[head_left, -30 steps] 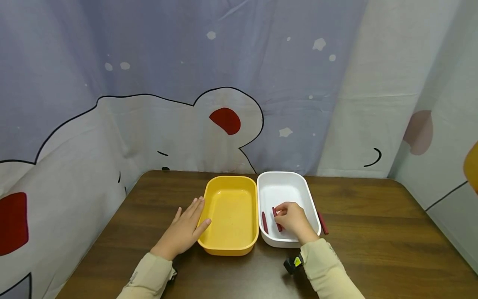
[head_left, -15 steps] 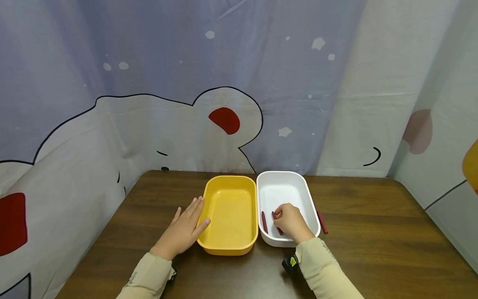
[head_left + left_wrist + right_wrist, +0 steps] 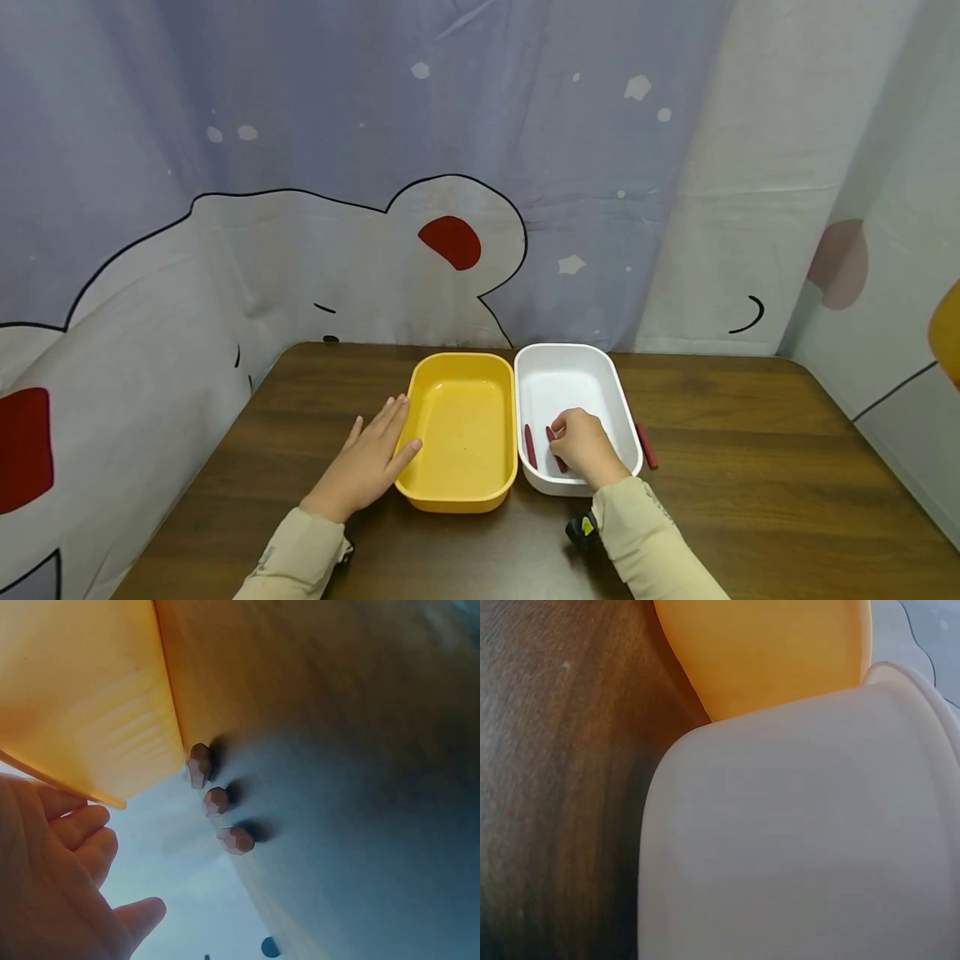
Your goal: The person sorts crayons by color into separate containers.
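My left hand (image 3: 366, 467) lies with straight, spread fingers along the left rim of the yellow tub (image 3: 457, 507). In the left wrist view its fingertips touch that rim. My right hand (image 3: 588, 448) reaches into the white tub (image 3: 558, 485) and pinches a thin dark red stick (image 3: 561, 462) low over the tub's floor. Left of it in the same tub lies another dark red stick (image 3: 531, 447). The right wrist view has only the tub walls and table, with the right hand out of frame.
A further dark red stick (image 3: 647, 446) lies on the wooden table (image 3: 750, 467) against the white tub's right side. Three small brownish faceted pieces (image 3: 215, 801) stand by the yellow tub's outer wall. Behind the table hangs a printed curtain (image 3: 322, 100).
My right hand has shifted slightly left and toward me inside the white tub, the dark red stick moving a little nearer with it. The left hand keeps its place.
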The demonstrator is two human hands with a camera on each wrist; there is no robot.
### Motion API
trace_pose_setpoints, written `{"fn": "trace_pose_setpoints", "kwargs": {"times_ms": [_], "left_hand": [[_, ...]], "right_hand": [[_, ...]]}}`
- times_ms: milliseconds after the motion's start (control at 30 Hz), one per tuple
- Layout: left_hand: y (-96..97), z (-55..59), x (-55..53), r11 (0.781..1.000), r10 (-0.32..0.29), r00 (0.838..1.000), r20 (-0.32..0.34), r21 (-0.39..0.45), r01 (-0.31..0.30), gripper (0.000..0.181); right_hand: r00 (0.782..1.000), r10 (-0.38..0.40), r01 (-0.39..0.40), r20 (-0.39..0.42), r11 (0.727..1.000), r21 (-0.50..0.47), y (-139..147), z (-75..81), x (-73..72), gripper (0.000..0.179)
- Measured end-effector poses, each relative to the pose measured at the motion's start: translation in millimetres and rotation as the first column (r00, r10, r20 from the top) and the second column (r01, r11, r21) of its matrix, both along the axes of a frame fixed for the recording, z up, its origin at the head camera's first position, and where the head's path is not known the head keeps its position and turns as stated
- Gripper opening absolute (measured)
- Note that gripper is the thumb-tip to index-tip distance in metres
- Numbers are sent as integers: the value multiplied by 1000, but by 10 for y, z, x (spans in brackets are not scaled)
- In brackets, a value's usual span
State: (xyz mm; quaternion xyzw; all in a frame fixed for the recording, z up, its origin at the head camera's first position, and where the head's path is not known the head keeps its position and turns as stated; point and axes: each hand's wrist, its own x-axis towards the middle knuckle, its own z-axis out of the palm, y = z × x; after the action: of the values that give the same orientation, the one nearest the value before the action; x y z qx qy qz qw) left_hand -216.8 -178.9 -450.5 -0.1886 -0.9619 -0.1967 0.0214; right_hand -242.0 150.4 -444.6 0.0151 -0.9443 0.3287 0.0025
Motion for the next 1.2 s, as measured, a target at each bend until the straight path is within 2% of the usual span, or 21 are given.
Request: {"fn": "trace_pose_setpoints", "kwargs": {"times_ms": [367,800,900,1033,1200], "left_hand": [[0,0,17,1000,-1,1000,-1,-18,1,74],[-2,12,10,999,4,1000,-21,-52,-5,74],[-1,14,7,999,5,1000,-20,-53,-6,74],[1,21,8,998,5,1000,-16,-60,-6,74],[8,28,9,999,5,1000,-20,-50,-6,72]], "right_hand": [[999,4,-5,-52,1000,-24,26,59,61,18],[974,21,-42,-226,995,-89,131,179,183,20],[960,33,-61,-278,994,-93,177,202,212,21],[929,38,-74,-369,994,-84,249,239,251,22],[895,4,-58,-446,993,-106,358,285,295,23]]}}
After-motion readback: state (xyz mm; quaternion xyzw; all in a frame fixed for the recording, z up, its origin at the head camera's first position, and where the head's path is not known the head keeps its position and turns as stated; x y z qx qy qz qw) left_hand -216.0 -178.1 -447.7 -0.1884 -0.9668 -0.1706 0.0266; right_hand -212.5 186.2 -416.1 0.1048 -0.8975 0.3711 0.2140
